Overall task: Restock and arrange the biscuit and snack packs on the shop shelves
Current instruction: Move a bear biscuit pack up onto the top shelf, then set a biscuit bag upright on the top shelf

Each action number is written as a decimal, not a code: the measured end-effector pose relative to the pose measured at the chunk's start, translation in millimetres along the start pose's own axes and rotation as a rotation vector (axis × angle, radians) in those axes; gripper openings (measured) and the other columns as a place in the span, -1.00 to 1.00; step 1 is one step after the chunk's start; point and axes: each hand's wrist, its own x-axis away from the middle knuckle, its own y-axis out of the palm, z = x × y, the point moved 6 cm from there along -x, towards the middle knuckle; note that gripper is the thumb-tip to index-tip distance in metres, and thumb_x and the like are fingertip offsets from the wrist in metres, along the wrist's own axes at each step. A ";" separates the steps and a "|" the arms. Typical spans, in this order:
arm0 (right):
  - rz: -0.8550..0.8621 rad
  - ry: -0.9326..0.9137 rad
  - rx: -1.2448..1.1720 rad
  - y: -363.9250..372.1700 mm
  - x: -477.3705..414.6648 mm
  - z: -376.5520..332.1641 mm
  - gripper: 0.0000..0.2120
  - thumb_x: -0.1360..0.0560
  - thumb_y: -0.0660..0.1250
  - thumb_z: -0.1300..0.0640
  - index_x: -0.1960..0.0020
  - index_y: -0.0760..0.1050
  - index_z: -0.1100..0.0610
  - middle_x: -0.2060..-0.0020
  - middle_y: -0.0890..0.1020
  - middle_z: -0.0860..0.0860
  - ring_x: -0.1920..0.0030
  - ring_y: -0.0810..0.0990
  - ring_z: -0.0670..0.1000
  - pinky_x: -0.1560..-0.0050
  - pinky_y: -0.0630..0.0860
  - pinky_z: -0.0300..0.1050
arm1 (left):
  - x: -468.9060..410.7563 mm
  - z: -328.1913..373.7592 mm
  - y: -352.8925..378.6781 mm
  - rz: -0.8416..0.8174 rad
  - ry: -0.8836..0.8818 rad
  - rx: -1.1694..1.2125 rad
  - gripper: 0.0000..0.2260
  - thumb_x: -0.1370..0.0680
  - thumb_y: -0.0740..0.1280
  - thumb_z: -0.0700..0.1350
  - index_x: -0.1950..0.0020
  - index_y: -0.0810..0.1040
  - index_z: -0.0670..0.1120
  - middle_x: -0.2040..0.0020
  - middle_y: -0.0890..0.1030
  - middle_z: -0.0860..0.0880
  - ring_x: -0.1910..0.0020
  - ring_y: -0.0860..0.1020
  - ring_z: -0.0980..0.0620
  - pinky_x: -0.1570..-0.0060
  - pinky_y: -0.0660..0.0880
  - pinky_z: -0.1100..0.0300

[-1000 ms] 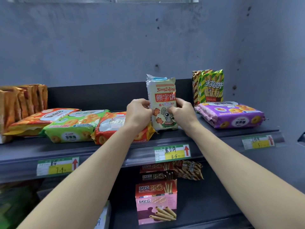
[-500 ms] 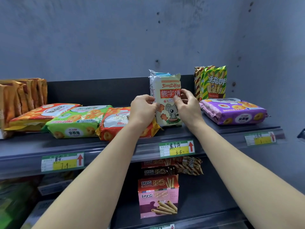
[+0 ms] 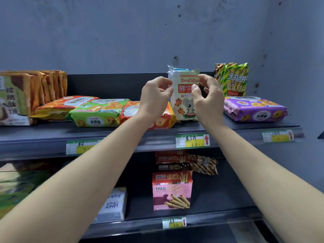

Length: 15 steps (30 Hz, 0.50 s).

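Since before, our left hand [image 3: 155,97] & right hand [image 3: 209,99] let go, both half-curled, holding nothing. Btwn them the cream upright plastic biscuit pack [image 3: 184,104] stands on dark metal top shelf [image 3: 52,135]; right edge hidden, thumb contact unclear.

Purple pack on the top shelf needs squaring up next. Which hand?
Right. The right hand hovers beside the upright bear biscuit pack, on the side facing the purple pack. The left hand is on the far side and would likely have to cross that pack.
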 end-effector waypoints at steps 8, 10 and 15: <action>-0.091 -0.004 -0.053 12.7 48.0 -32.1 -0.75 -0.50 0.27 0.17 -0.17 0.53 0.16 -0.08 0.59 0.02 -0.08 0.55 -0.06 -0.17 0.47 -0.19 | 53.2 -5.3 -29.1 -0.128 -0.034 0.074 -0.89 -0.52 0.35 -0.20 -0.03 0.61 -0.09 0.22 0.60 0.07 0.29 0.53 0.21 0.30 0.47 0.43; -0.101 -0.001 -0.052 18.1 56.9 -33.9 -0.76 -0.50 0.28 0.19 -0.16 0.54 0.15 -0.06 0.60 0.02 -0.08 0.56 -0.04 -0.17 0.49 -0.13 | 61.7 -14.7 -35.3 -0.141 -0.053 0.073 -0.89 -0.51 0.35 -0.21 -0.01 0.61 -0.07 0.24 0.59 0.06 0.33 0.51 0.23 0.25 0.48 0.41; -0.139 -0.001 -0.038 32.4 68.2 -40.4 -0.77 -0.51 0.29 0.22 -0.16 0.54 0.17 -0.05 0.58 -0.02 -0.09 0.55 -0.06 -0.17 0.49 -0.16 | 77.0 -35.4 -50.6 -0.157 -0.110 0.052 -0.89 -0.51 0.37 -0.22 -0.01 0.62 -0.10 0.20 0.60 0.03 0.27 0.51 0.15 0.19 0.47 0.41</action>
